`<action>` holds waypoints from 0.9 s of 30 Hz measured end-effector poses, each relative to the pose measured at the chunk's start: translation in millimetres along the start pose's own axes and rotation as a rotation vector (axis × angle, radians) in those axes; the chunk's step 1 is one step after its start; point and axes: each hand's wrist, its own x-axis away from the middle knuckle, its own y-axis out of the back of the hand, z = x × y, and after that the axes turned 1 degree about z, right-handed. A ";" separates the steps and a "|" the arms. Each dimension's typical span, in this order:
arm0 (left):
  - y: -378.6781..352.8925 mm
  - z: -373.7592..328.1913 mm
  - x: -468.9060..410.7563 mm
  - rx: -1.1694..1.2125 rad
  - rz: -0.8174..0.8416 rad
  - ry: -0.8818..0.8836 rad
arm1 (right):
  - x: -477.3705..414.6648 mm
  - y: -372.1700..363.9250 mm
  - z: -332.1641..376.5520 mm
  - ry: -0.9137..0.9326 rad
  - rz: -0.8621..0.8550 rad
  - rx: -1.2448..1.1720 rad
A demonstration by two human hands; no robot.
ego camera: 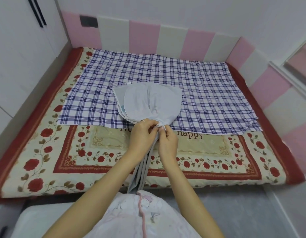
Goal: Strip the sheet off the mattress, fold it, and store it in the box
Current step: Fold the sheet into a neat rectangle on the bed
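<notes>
Presently, I judge the pale grey-blue folded fabric sheet (154, 102), fanned at 12 o'clock on the blue-and-white checked cloth (114, 71) with its tail hanging toward 6 o'clock, light, limp and slip-prone; left hand (142, 134) and right hand (168, 145) pinch its gathered layers, the correct hold.

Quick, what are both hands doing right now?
Left hand: closed, pinching the pale sheet at its gathered edge.
Right hand: closed, pinching the same sheet beside it.

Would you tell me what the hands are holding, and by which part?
The left hand and right hand both pinch the pale sheet at its gathered middle.
</notes>
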 end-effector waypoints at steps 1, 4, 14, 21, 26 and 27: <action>0.4 -0.5 1.0 0.005 -0.014 -0.004 | 1.1 -1.1 0.5 0.005 -0.017 0.004; 0.3 -2.1 2.2 0.006 -0.048 -0.002 | 2.4 -3.5 0.8 0.013 -0.043 -0.005; -5.5 -3.3 -4.5 -0.024 -0.017 -0.069 | -17.3 10.3 -2.7 -0.062 0.058 -0.016; -13.9 -2.1 -8.9 -0.083 0.084 -0.113 | -37.3 26.7 -0.7 -0.062 0.207 0.024; -19.8 5.3 -11.3 -0.178 0.029 -0.061 | -43.4 26.2 -2.3 -0.091 0.390 0.045; -19.4 7.0 -12.5 -0.167 0.024 -0.047 | -44.5 26.7 -2.4 -0.090 0.437 0.050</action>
